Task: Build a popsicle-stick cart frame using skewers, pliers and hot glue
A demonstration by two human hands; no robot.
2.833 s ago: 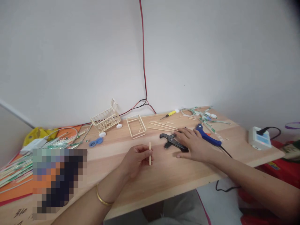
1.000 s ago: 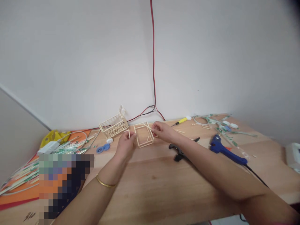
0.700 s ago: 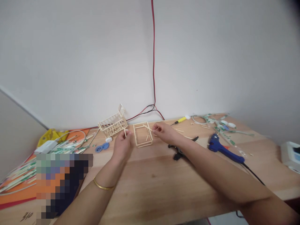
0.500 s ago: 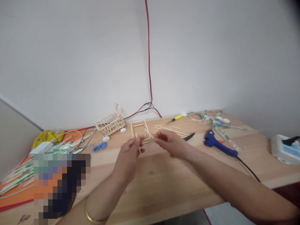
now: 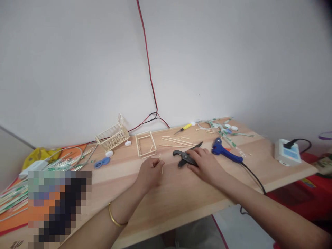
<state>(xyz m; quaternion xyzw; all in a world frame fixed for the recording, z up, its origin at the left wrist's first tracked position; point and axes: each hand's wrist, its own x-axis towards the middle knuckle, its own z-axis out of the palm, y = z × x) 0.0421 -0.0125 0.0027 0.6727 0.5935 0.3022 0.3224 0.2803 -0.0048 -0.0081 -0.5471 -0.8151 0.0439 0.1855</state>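
Note:
My left hand [image 5: 151, 172] is closed in a pinch on a thin wooden stick [image 5: 162, 169], low over the wooden table. Farther right, my right hand [image 5: 206, 162] has its fingers round the handle of dark pruning shears [image 5: 183, 156] with a hooked jaw, which lie on the tabletop. Just beyond my left hand, a rectangular frame of glued sticks [image 5: 137, 147] rests near the wall. Several loose sticks [image 5: 176, 141] lie behind the shears. To the left stands a small stick-built cart [image 5: 112, 138] with white bottle caps [image 5: 109, 154] beside it.
A blue glue gun [image 5: 225, 152] with a black cord lies right of my right hand. Behind are a yellow-handled screwdriver [image 5: 185, 128] and wrapper scraps [image 5: 225, 133]. A white power strip [image 5: 286, 152] sits at the right edge. Blue caps [image 5: 102, 162] and packaged sticks [image 5: 15, 193] are left.
My right hand has let go of the stick pieces, moved right and closed on the shears. My left hand has come away from the frame, lower and to the right. The view has shifted right.

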